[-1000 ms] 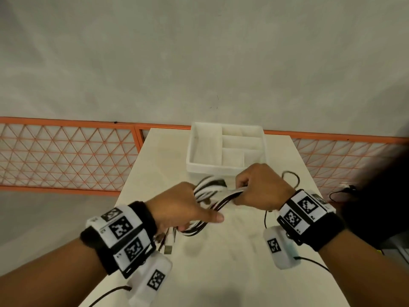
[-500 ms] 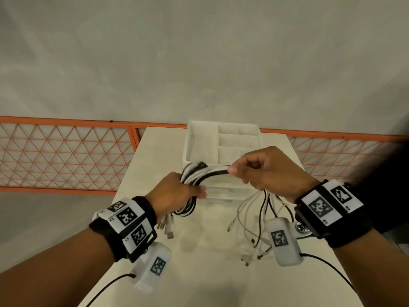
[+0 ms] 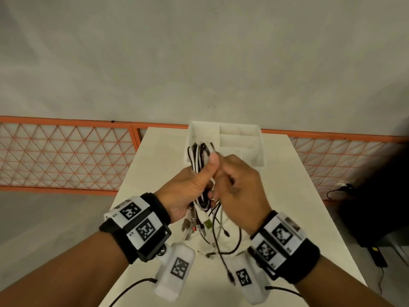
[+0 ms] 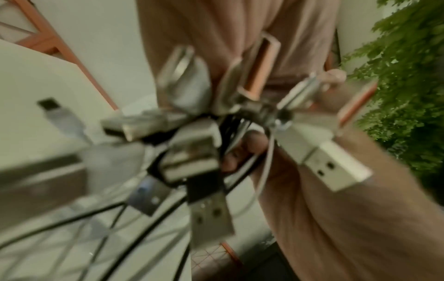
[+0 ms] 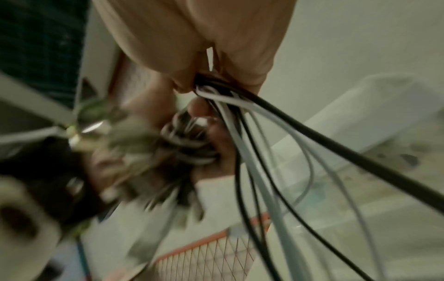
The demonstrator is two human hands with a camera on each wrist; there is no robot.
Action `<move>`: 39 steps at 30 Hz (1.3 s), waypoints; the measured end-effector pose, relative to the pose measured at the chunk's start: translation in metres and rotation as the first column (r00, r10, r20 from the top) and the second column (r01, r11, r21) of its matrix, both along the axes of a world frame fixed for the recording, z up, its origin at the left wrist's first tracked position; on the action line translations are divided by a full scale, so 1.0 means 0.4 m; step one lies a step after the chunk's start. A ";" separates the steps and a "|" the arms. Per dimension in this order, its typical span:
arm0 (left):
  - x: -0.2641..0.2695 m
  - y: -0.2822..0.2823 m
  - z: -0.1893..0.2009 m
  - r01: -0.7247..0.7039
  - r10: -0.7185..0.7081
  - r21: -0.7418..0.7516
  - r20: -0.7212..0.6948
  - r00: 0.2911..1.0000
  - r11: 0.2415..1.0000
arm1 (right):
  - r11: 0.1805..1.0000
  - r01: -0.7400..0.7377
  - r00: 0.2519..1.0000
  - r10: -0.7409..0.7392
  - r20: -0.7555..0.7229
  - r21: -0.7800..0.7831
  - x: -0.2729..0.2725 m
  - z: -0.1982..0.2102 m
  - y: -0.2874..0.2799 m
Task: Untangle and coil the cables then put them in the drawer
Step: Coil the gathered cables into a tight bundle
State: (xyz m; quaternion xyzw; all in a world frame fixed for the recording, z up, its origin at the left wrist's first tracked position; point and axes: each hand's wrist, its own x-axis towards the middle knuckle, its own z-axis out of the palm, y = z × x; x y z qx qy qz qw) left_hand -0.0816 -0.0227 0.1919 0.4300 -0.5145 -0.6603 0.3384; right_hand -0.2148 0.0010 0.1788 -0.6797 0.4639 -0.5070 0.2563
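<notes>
The left hand grips a looped bundle of black and white cables, and the right hand pinches its strands, above the cream table, in front of the white compartmented plastic drawer.

One bundle of black and white cables, too tangled to count singly; two hands: left hand, right hand; one white drawer; one table

Dangling cables crowd table centre (sides bare).
</notes>
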 end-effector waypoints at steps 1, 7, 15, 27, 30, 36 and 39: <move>-0.008 0.004 0.002 0.010 -0.010 0.005 -0.011 1.000 1.000 | 0.999 -0.004 0.995 0.000 -0.099 -0.048 0.014 -0.011 0.002; 0.014 -0.017 -0.016 -0.229 0.256 0.177 -0.149 0.955 0.957 | 0.980 -0.200 0.915 0.194 -0.353 0.020 0.032 -0.040 0.037; 0.077 -0.034 0.004 -0.184 0.251 0.185 -0.464 0.850 0.965 | 0.971 -0.135 0.939 0.189 -0.287 0.199 -0.028 -0.091 0.046; 0.062 -0.016 0.012 -0.136 0.094 -0.069 -0.428 0.899 0.988 | 0.869 -0.246 0.931 0.335 -0.144 0.430 -0.032 -0.085 0.026; 0.081 -0.026 0.011 -0.149 0.133 0.007 -0.489 0.862 0.989 | 0.871 -0.183 0.930 0.304 -0.207 0.455 -0.054 -0.094 0.024; 0.116 -0.009 0.035 0.107 -0.073 0.106 -0.280 0.957 0.989 | 0.841 -0.088 0.905 0.291 -0.309 0.534 -0.121 -0.068 -0.012; 0.102 0.017 0.040 0.242 -0.243 0.025 0.144 0.959 0.970 | 0.875 -0.012 0.889 0.231 -0.396 0.483 -0.138 -0.043 -0.034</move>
